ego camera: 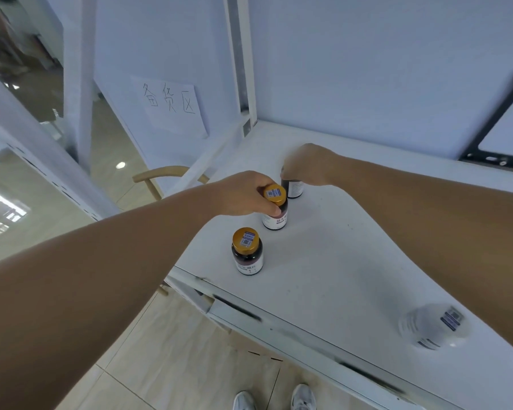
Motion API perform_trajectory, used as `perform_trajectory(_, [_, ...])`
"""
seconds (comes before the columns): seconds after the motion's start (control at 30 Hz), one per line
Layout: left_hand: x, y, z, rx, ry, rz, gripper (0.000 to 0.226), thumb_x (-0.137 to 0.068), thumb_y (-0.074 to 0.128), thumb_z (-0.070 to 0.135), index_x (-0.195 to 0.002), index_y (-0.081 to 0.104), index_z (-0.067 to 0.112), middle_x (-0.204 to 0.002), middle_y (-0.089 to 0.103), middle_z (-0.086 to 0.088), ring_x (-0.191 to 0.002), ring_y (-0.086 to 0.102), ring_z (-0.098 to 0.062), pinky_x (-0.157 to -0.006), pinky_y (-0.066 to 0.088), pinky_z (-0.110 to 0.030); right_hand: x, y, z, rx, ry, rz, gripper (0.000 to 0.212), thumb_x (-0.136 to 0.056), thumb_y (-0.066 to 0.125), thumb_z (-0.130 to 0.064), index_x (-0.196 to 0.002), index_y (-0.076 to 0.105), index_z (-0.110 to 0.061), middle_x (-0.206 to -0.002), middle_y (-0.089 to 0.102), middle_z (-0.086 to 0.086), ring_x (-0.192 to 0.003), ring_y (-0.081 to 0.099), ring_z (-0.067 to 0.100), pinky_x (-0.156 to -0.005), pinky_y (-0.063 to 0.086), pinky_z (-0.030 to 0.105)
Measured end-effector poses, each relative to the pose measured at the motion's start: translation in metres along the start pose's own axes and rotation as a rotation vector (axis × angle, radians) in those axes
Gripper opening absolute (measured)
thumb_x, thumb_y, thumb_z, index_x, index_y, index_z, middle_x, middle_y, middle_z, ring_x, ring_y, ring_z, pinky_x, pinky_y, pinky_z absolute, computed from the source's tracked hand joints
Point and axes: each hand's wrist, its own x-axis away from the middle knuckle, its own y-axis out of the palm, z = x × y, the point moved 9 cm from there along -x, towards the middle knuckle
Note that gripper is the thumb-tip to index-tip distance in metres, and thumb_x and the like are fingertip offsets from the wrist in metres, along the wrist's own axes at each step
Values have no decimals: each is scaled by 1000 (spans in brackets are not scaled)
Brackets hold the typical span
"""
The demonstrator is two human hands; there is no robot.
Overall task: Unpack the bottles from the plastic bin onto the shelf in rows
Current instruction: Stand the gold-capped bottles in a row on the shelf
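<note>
Three dark bottles stand in a line on the white shelf point(323, 261). The nearest bottle point(247, 252), with a gold cap and a barcode sticker, stands free near the shelf's front left edge. My left hand point(243, 192) grips the middle bottle point(275, 208) around its gold cap and neck. My right hand point(305, 165) covers the top of the far bottle point(294, 187), with its fingers curled over the cap, which is hidden. A white bottle point(434, 325) stands near the front right of the shelf, blurred. The plastic bin is out of view.
The shelf's white back wall rises behind the bottles, with a black bracket point(498, 134) at right. A paper sign point(169, 105) with handwriting hangs at left. A wooden chair back point(160, 176) stands left of the shelf, above the tiled floor. My shoes point(276, 399) show below.
</note>
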Motion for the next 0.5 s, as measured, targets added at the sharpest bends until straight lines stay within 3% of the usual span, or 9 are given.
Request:
perform_trajectory(0.1, [2,-2,1,12,-19,-37,49,-80,79,40,-125,65,25,-113,71,7,-99,65,-11,-80,52,-24,3,1,2,-20,22,-17,44,-82,71,-48,-83,47,-12,-76,45,3,-74,47,22,-55,32,28])
perform_trajectory(0.17, [5,-11,3,14,-38,-36,60,-82,76,46,-135,59,24,-125,66,8,-109,62,-12,-92,51,-28,7,-6,3,-32,24,1,46,-80,71,-53,-78,46,-15,-76,44,1,-80,48,25,-57,32,28])
perform_trajectory(0.23, [6,-30,9,4,-34,16,63,-82,75,48,-137,58,23,-131,64,9,-119,58,-12,-104,45,-31,15,-17,5,-51,32,12,49,-81,69,-59,-98,56,-15,-94,53,0,-91,54,24,-68,37,28])
perform_trajectory(0.27, [7,-40,15,-8,-20,52,61,-82,74,48,-136,60,23,-131,64,9,-119,58,-13,-104,44,-30,21,-24,6,-48,38,16,47,-82,68,-62,-97,57,-19,-94,52,-4,-86,54,18,-68,36,27])
perform_trajectory(0.33, [6,-60,31,-60,15,113,56,-83,74,48,-131,63,21,-127,66,9,-118,58,-13,-102,44,-30,38,-42,6,-9,22,45,44,-81,66,-66,-76,46,-27,-80,43,-10,-68,44,9,-60,32,25])
perform_trajectory(0.37, [5,-67,40,-94,42,124,54,-84,73,48,-128,65,19,-123,66,8,-115,59,-14,-101,45,-31,47,-50,9,22,30,60,40,-82,65,-65,-85,55,-26,-88,52,-8,-77,52,12,-66,39,27])
perform_trajectory(0.4, [3,-71,51,-128,80,123,50,-84,73,47,-121,68,15,-115,66,7,-110,60,-16,-99,45,-33,58,-60,14,52,41,82,48,-85,65,-61,-110,63,-21,-112,60,-2,-99,59,19,-83,46,31])
perform_trajectory(0.43, [1,-72,63,-155,127,116,45,-84,74,45,-113,69,10,-105,64,5,-101,61,-17,-94,46,-34,71,-71,19,89,60,113,65,-87,65,-58,-135,56,-16,-136,55,2,-121,54,24,-99,44,35])
perform_trajectory(0.5, [-5,-70,92,-173,217,106,39,-83,76,39,-107,69,9,-101,65,5,-95,60,-16,-90,46,-32,103,-92,32,105,100,188,75,-89,64,-55,-148,44,-14,-152,44,3,-136,44,23,-111,36,35])
